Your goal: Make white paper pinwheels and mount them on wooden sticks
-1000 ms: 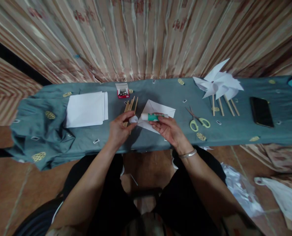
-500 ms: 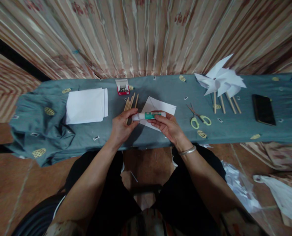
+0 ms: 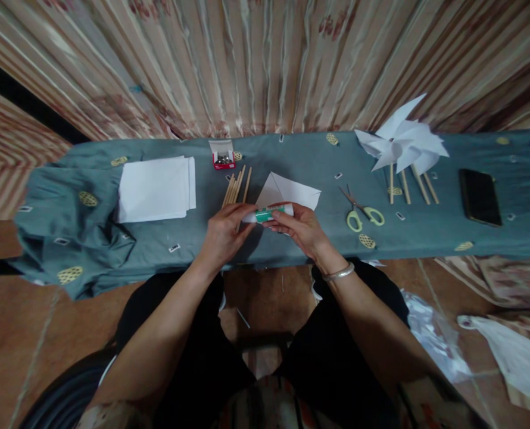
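Observation:
A white and green glue stick (image 3: 267, 213) lies level between my two hands, above the front part of the table. My left hand (image 3: 224, 234) pinches its white cap end. Around its other end, the fingers of my right hand (image 3: 301, 228) are closed. Under and behind the glue stick lies a white paper square (image 3: 287, 189) with crease or cut lines, partly covered by my hands. Several wooden sticks (image 3: 236, 186) lie just beyond my left hand, their near ends hidden by it.
Left is a stack of white paper (image 3: 153, 190); behind the sticks, an open red box of metal pins (image 3: 223, 158). To the right are scissors (image 3: 361, 211) with green handles, several white paper pinwheels (image 3: 401, 143) on sticks and a black phone (image 3: 479, 198). A patterned cloth (image 3: 193, 238) covers the table.
The glue stick has shifted slightly left between my hands, and my left fingers now cover more of its cap end. The other things stay in place; the view has moved a little.

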Demonstrator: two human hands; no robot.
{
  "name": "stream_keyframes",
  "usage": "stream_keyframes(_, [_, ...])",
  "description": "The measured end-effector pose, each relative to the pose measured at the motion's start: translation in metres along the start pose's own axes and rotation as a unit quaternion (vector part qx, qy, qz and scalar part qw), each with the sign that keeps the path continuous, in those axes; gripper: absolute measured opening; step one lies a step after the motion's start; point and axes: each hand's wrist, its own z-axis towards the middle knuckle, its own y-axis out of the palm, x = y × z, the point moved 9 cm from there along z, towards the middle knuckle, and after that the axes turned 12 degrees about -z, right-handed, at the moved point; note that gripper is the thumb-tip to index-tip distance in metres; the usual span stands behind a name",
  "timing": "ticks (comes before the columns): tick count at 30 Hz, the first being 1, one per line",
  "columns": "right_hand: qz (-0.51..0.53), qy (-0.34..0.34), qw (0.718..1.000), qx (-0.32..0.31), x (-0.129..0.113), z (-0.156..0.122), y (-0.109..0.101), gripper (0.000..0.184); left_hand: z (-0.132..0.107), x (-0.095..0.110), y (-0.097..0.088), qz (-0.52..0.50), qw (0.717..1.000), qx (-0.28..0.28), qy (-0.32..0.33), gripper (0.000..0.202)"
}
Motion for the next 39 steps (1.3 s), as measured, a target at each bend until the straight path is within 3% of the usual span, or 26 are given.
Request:
stream_keyframes(12, [-0.051,-0.013,0.998,-0.019,0.002,-0.005,0.011,0.038,-0.011,-0.005,-0.002,-0.061,0.997,-0.007,-0.05,0.026])
stream_keyframes(14, [-0.076,-0.035,0.996,-0.012,-0.001,-0.004,0.004,0.037,-0.013,-0.011,-0.011,-0.056,0.996,0.007,-0.076,0.027])
stream_keyframes(17, [-0.129,-0.087,0.987,0.046,-0.011,-0.005,-0.026,0.035,-0.017,-0.034,-0.04,-0.02,0.988,0.072,-0.134,0.03])
stream_keyframes(19, [-0.198,-0.139,0.963,0.115,-0.023,-0.011,-0.054,0.029,-0.025,-0.057,-0.062,0.01,0.976,0.115,-0.186,0.032])
stream_keyframes(21, [-0.322,-0.179,0.915,0.162,-0.033,-0.021,-0.072,0.023,-0.032,-0.078,-0.078,0.044,0.965,0.138,-0.219,0.032])
stream_keyframes(24, [-0.492,-0.231,0.826,0.147,-0.036,-0.033,-0.071,0.027,-0.039,-0.098,-0.085,0.09,0.963,0.098,-0.234,0.033])
stream_keyframes(27, [-0.568,-0.264,0.775,0.085,-0.026,-0.041,-0.057,0.035,-0.04,-0.095,-0.089,0.149,0.966,0.071,-0.199,0.028])
stream_keyframes(30, [-0.592,-0.268,0.758,0.057,-0.017,-0.044,-0.052,0.038,-0.035,-0.073,-0.089,0.194,0.967,0.067,-0.149,0.036])
stream_keyframes(32, [-0.594,-0.27,0.756,0.052,-0.015,-0.046,-0.052,0.039,-0.028,-0.048,-0.082,0.218,0.968,0.084,-0.091,0.054])
stream_keyframes(33, [-0.593,-0.271,0.757,0.049,-0.014,-0.046,-0.052,0.04,-0.023,-0.036,-0.068,0.214,0.973,0.057,-0.059,0.057])
stream_keyframes(34, [-0.592,-0.271,0.758,0.047,-0.014,-0.046,-0.052,0.04,-0.019,-0.021,-0.053,0.198,0.979,0.043,-0.012,0.053])
stream_keyframes(36, [-0.589,-0.268,0.761,0.046,-0.014,-0.046,-0.053,0.041,-0.011,0.003,-0.008,0.15,0.986,-0.043,0.062,0.036])
stream_keyframes(39, [-0.59,-0.26,0.763,0.046,-0.015,-0.045,-0.054,0.04,-0.004,0.018,0.047,0.098,0.981,-0.131,0.102,0.032])
